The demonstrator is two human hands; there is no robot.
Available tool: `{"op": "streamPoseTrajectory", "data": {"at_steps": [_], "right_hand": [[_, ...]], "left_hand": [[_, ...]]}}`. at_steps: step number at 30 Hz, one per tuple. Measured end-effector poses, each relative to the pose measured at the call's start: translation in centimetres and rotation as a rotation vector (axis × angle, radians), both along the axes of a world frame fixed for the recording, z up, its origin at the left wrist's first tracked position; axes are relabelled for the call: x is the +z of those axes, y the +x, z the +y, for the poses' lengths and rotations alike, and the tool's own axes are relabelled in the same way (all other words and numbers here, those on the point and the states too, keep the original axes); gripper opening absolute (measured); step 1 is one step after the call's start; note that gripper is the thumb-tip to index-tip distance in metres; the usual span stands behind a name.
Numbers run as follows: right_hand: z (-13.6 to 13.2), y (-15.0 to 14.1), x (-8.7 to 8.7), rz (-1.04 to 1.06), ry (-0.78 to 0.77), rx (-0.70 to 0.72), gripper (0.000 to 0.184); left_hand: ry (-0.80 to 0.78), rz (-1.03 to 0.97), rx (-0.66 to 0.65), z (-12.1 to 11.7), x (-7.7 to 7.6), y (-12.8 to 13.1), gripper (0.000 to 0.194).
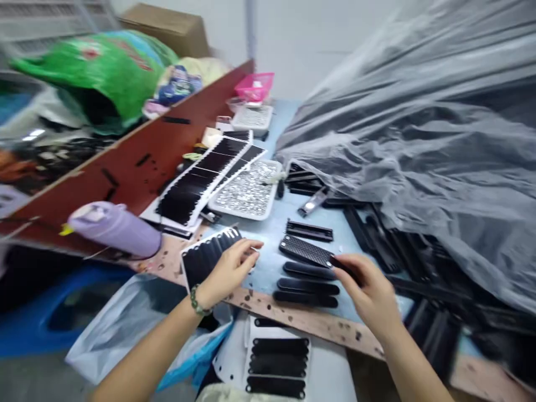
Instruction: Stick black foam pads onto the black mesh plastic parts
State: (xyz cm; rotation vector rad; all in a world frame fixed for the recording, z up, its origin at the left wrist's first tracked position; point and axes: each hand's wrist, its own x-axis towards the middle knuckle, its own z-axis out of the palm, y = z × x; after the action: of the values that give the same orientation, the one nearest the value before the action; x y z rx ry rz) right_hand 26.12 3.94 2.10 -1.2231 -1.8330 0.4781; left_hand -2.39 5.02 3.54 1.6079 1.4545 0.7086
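Note:
My left hand (pixel 230 268) has thumb and fingertips drawn together over the bench; something tiny may be between them, too small to make out. Under its wrist lies a white-edged sheet of dark strips (pixel 203 259). My right hand (pixel 372 290) pinches the near end of a black strip with a textured top (pixel 307 251). Several smooth black strips (pixel 309 286) with rounded ends lie side by side just below it. Beyond is a black channel-shaped piece (pixel 310 230). A white tray of small shiny metal parts (pixel 247 190) sits ahead of my left hand.
A lilac bottle (pixel 115 229) lies against the red-brown board (pixel 176 134) at left. Long sheets of dark strips (pixel 205 178) lean beside the tray. Clear plastic sheeting (pixel 402 139) covers a pile at right, with black parts (pixel 385 240) along its edge. A plastic bag (pixel 129 324) hangs below the bench.

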Motion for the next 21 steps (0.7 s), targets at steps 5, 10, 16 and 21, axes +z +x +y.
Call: {"op": "streamPoseTrajectory", "data": {"at_steps": [5,10,16,21], "right_hand": [[3.2,-1.9,-2.3,-0.132,-0.107,0.109,0.011],[4.8,-5.1,-3.0,-0.224,-0.162,0.185,0.009],[5.4,-6.2,-3.9,-0.375,-0.168,0.177,0.007],[5.6,-6.6,-3.6,-0.433,-0.177,0.178,0.004]], "left_hand": [[-0.028,0.081,-0.064,3.1,-2.0,3.3,0.033],[-0.126,-0.037,-0.021,4.2,-4.5,4.6,0.028],[-0.112,-0.193,-0.034,4.1,-6.0,4.3,0.029],[-0.302,-0.332,-0.051,4.2,-6.0,3.9,0.033]]}}
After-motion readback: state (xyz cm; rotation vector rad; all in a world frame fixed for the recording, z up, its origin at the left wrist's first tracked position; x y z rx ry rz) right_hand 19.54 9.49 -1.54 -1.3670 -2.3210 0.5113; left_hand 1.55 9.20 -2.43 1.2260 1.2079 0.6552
